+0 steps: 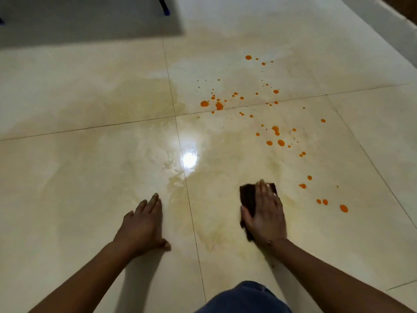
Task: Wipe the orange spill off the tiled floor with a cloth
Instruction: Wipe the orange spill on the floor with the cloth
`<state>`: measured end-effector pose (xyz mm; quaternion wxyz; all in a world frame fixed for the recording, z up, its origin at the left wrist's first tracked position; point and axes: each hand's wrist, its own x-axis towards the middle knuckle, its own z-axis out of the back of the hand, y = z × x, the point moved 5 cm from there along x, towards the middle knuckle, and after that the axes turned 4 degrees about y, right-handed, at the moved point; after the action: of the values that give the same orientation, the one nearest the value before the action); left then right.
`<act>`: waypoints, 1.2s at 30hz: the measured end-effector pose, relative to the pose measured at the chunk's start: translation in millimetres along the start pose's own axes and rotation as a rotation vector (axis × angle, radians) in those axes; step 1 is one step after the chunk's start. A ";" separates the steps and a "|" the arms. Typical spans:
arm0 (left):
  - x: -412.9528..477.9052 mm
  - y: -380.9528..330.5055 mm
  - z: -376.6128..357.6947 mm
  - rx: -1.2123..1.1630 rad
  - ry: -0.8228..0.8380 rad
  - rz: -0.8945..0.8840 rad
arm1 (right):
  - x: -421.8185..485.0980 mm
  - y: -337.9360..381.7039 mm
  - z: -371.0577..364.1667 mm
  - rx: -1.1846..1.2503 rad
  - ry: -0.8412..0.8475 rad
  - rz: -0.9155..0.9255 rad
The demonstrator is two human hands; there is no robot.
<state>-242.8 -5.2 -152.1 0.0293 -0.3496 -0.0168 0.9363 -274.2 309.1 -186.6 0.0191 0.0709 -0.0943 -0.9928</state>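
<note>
Orange drops point(274, 129) lie scattered over the cream tiled floor point(90, 177), from the far middle down to the right of my right hand. A dark brown cloth point(248, 197) lies flat on the floor under my right hand point(265, 214), which presses on it with fingers stretched out; part of the cloth shows at the fingertips and beside the thumb. The nearest orange drops point(322, 201) sit to the right of the cloth. My left hand point(144, 224) rests flat on the floor to the left, palm down, holding nothing. Faint yellowish smears point(225, 233) surround the cloth.
A bright light glare point(189, 159) reflects off the wet tiles ahead. A dark furniture leg point(163, 5) stands at the far top, beside a grey shadowed area. A wall base runs along the top right. My knee in blue denim point(246, 299) is at the bottom.
</note>
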 end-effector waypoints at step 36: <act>-7.1 69.1 -15.1 -0.124 -0.323 -0.089 | 48.7 112.8 -17.6 0.055 -0.019 0.091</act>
<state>-230.5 -74.5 -162.5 0.0462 -0.1948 -0.0947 0.9752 -317.0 192.7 -188.9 0.0615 0.0574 -0.1248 -0.9886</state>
